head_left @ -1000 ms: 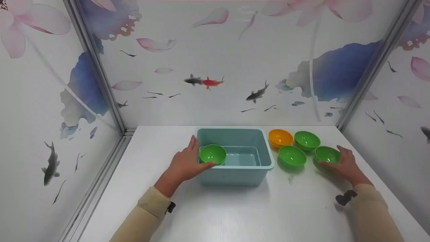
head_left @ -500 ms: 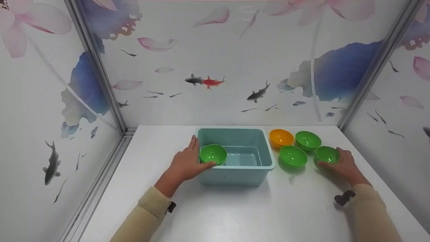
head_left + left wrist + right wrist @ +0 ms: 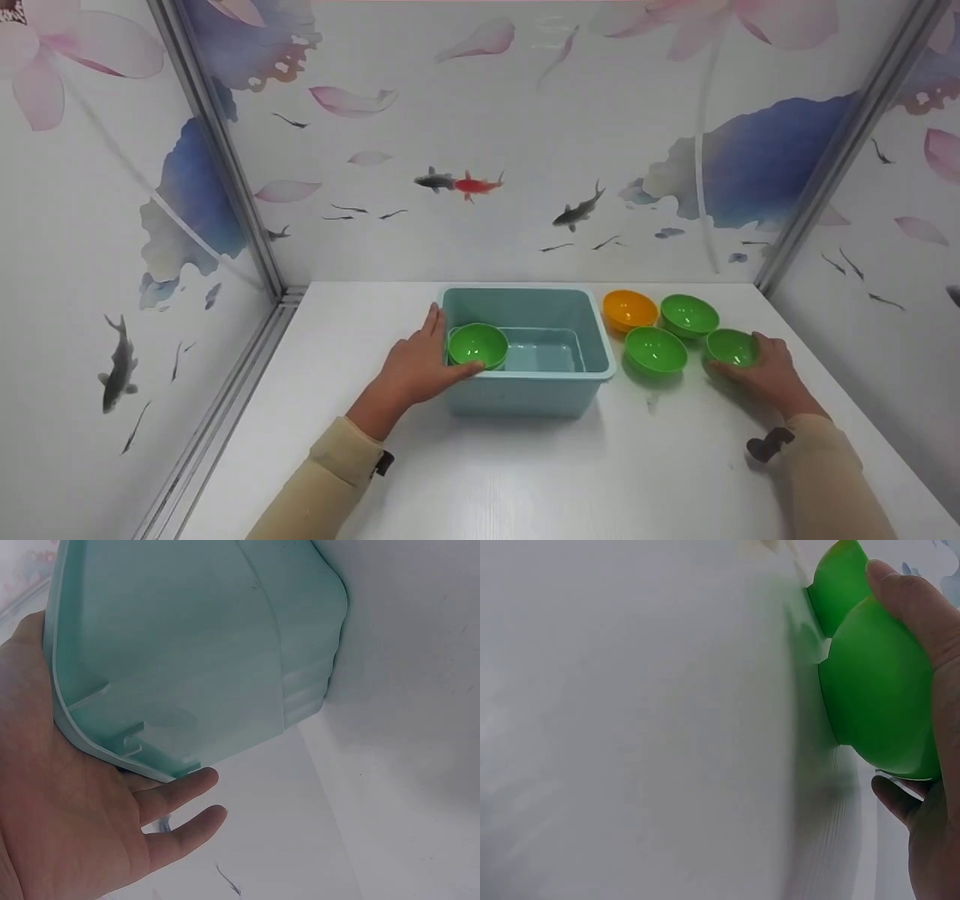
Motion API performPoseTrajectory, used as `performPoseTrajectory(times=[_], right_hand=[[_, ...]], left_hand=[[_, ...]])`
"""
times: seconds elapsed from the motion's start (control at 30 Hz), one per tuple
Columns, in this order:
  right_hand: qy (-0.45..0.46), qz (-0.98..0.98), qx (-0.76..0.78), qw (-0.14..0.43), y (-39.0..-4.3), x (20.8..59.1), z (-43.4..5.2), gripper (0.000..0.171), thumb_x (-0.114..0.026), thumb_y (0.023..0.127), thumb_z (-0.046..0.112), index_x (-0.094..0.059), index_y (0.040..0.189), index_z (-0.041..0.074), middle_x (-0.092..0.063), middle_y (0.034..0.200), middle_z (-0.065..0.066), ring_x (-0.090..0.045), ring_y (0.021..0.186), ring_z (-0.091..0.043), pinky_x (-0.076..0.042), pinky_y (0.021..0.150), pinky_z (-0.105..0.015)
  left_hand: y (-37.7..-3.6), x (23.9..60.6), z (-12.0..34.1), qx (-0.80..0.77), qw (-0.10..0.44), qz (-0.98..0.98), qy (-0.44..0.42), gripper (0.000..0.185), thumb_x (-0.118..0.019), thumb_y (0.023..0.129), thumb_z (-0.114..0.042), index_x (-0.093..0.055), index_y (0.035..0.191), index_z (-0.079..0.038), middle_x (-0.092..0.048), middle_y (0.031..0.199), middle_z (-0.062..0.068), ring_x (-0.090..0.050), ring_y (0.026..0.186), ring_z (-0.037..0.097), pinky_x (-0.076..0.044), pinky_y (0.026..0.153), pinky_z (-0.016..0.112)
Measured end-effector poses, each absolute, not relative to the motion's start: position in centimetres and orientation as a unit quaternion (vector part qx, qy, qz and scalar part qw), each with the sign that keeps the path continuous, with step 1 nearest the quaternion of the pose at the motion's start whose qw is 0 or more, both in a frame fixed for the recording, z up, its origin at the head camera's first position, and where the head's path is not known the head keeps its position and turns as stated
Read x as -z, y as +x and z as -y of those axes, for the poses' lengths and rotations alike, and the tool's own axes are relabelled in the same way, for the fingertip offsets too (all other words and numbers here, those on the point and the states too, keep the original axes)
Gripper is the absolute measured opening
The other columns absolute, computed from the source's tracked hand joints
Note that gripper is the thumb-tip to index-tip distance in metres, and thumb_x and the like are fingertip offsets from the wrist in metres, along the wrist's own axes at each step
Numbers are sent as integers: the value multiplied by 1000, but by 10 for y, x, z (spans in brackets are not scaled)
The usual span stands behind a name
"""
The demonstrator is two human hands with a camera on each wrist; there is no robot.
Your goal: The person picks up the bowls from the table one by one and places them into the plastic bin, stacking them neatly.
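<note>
Left hand lies against the left end wall of the teal rectangular plastic bin, fingers straight, thumb over the rim touching the green plastic bowl inside the bin, at its left end. Right hand curls round the nearest green plastic bowl on the white table, thumb on the near side, fingers on the far side; bowl rests on the table, rightmost of the group. Beside it: two more green bowls and an orange plastic bowl.
</note>
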State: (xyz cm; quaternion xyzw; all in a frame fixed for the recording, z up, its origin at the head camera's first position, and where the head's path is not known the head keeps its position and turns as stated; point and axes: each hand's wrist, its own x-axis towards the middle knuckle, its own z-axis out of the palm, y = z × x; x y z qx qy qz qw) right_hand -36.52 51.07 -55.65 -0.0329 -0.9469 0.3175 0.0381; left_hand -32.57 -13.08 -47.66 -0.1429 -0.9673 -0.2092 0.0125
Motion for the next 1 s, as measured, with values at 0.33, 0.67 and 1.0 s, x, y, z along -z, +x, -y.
performPoseTrajectory(times=[0.33,0.67,1.0], right_hand=[[-40,949,-311,33,-364,555,-508,130,-77,97,66,-11,164,-22,-20,155,-50,-31,141,-68,-31,114,-83],[-38,952,-301,49,-363,555,-507,125,-77,98,63,-13,163,-23,-23,151,-50,-34,138,-66,-32,114,-82],[-47,948,-308,66,-360,544,-504,125,-77,99,61,-10,163,-24,-19,153,-53,-30,140,-71,-30,114,-84]], left_hand=[[-326,476,131,210,16,967,-146,125,-61,94,-85,-17,176,0,-15,184,17,-57,145,44,-49,113,61],[-324,474,130,211,16,967,-144,128,-59,93,-88,-17,176,0,-15,184,17,-55,147,46,-42,119,66],[-323,473,131,208,11,968,-142,129,-59,92,-88,-16,176,0,-15,184,17,-54,148,46,-43,119,64]])
